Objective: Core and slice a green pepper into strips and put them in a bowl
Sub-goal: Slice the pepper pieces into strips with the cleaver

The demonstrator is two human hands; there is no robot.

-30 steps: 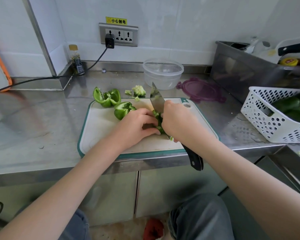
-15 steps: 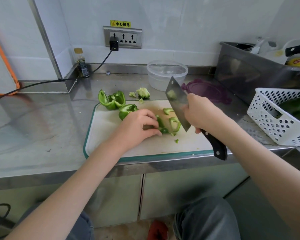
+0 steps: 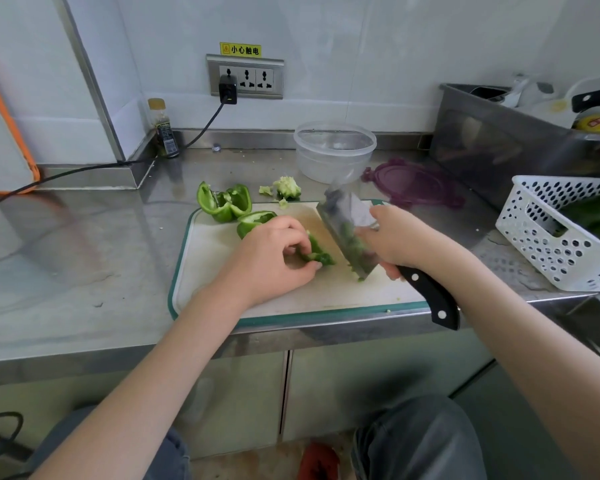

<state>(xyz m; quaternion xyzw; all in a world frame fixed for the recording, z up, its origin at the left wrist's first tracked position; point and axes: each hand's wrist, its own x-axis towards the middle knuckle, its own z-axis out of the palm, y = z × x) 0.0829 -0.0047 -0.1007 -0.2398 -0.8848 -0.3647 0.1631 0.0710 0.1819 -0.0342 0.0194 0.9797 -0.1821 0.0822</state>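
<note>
- Your left hand [image 3: 274, 258] sits on the cutting board [image 3: 215, 271], fingers curled down and pinching a green pepper piece [image 3: 317, 252] against its surface.
- Your right hand [image 3: 400, 242] is wrapped around the black handle of the cleaver [image 3: 347, 233]; the blade is blurred, tilted, just right of the held piece, its lower corner at the board.
- Green bits cling to the blade's face.
- Two more pepper sections [image 3: 224, 202] lie at the board's far left corner, one partly over its edge.
- The pale core [image 3: 286, 187] and scraps rest on the steel counter [image 3: 66, 244] just beyond the board's far edge.
- The clear bowl [image 3: 335, 152] stands on the counter beyond the board, near the wall.
- A purple lid [image 3: 413, 183] lies beyond the board's far right corner.
- A white perforated basket [image 3: 561, 237] holding green peppers sits to the board's right.
</note>
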